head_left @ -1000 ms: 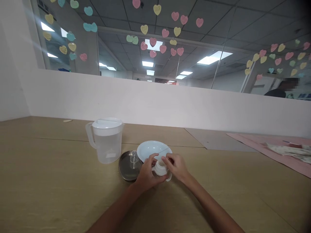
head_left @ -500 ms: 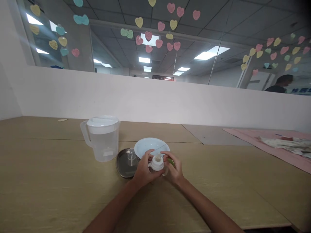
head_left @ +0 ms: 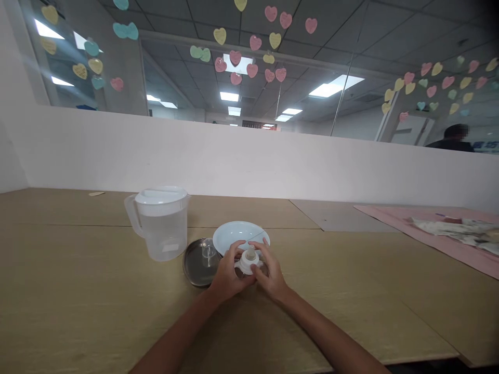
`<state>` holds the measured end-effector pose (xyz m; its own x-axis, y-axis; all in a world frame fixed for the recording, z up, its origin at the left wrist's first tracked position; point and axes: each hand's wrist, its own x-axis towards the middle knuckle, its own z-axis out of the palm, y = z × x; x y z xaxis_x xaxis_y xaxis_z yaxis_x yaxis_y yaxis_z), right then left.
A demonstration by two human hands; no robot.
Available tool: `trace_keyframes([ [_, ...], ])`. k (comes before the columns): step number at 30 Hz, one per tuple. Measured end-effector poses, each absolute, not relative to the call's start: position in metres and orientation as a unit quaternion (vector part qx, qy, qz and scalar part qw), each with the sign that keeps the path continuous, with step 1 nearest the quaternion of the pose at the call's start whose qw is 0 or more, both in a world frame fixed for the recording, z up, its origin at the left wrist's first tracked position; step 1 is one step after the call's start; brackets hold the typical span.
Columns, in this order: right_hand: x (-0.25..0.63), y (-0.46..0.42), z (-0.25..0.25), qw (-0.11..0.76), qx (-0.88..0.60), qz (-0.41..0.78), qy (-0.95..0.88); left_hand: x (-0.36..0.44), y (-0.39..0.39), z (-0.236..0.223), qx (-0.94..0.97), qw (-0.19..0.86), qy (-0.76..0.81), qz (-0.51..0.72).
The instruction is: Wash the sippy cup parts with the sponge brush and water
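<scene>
Between my two hands is a baby bottle (head_left: 248, 263) with a white collar, a clear teat on top and a white side handle; its lower body is mostly hidden. My left hand (head_left: 227, 275) wraps round it from the left. From the right, my right hand (head_left: 273, 275) has its thumb and fingers closed on the collar. Just behind the hands stands a pale blue bowl (head_left: 223, 235). To the left, a round metal tray (head_left: 192, 272) carries a small clear cap (head_left: 208, 252).
A lidded clear pitcher (head_left: 164, 228) with liquid inside stands left of the tray. Far right, a pink cloth (head_left: 385, 221) bears some crumpled pale items (head_left: 448, 228). A white wall (head_left: 249, 161) closes off the table's back, and a person (head_left: 452, 139) shows beyond the glass.
My right hand has moved left onto the bottle's collar and closed there. A green thing seen by the right fingers earlier is now out of sight. The view has shifted slightly.
</scene>
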<state>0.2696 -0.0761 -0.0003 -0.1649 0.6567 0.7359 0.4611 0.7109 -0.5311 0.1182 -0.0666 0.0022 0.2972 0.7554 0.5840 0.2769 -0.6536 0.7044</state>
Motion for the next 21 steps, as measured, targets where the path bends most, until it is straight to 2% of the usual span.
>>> trace_keyframes([
  [5, 0.264, -0.076, 0.001, 0.526, -0.393, 0.103, -0.748, 0.115, -0.067, 0.005, 0.785, 0.231, 0.341, 0.463],
  [12, 0.254, -0.075, -0.007, 0.563, -0.492, 0.099, -0.656, 0.118, -0.068, 0.006, 0.78, 0.238, 0.355, 0.457],
  [21, 0.265, -0.071, -0.007, 0.546, -0.385, 0.113, -0.736, 0.117, -0.069, 0.005, 0.778, 0.242, 0.357, 0.457],
])
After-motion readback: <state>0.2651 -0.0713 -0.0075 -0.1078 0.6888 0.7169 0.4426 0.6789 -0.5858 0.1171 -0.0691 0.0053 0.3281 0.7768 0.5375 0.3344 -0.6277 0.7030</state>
